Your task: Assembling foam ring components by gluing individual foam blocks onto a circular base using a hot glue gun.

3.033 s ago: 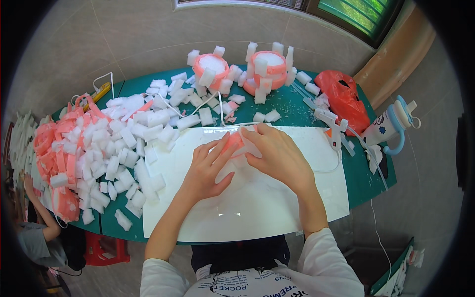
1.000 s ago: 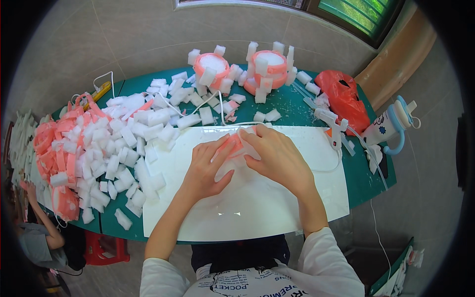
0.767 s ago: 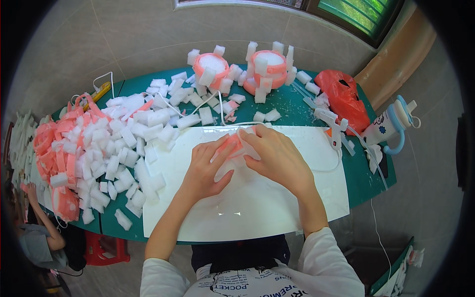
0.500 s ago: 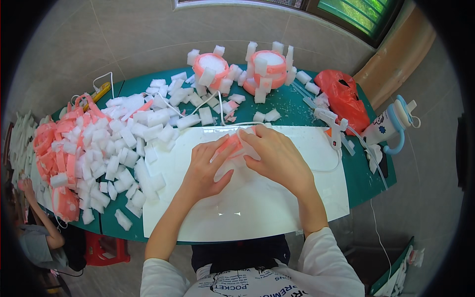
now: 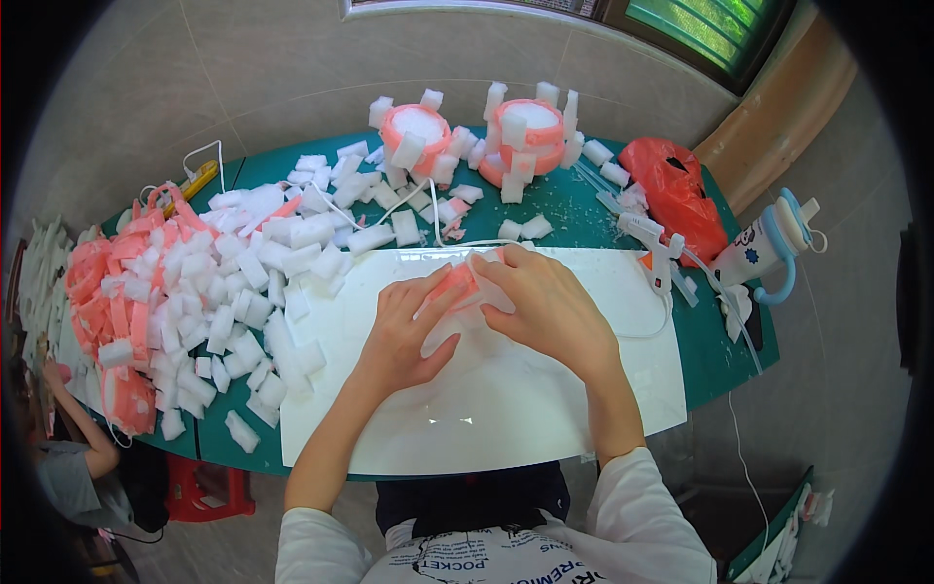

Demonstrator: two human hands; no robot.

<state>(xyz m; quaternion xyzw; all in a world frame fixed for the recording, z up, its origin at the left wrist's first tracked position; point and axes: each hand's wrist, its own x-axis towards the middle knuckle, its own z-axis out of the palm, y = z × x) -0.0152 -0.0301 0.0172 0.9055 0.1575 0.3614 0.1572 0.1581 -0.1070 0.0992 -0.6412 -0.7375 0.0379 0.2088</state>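
Above the far middle of the white board [image 5: 389, 438], a pink foam piece [image 5: 457, 282] with whitish foam against it sits between my hands. My left hand [image 5: 404, 331] has its fingertips pressed on the pink piece's left part, its thumb held away. Bent fingers of my right hand [image 5: 550, 311] grip the right end, where a white bit shows under them. Much of the piece is hidden by the hands. Farther back stand a round pink foam form [image 5: 416, 122] and a stacked pair of pink forms [image 5: 533, 117], with white foam blocks stuck around them.
White foam blocks [image 5: 233, 292] and pink foam strips [image 5: 117, 282] heap up at left. A white glue gun [image 5: 654, 248], a red plastic bag [image 5: 676, 200] and a tumbler [image 5: 764, 243] stand right on the green table [image 5: 725, 346]. Another person's arm [image 5: 83, 419] shows far left.
My hands stay almost in place on the pink foam piece, with only a slight shift of the fingers. The other person's hand at far left has moved a little.
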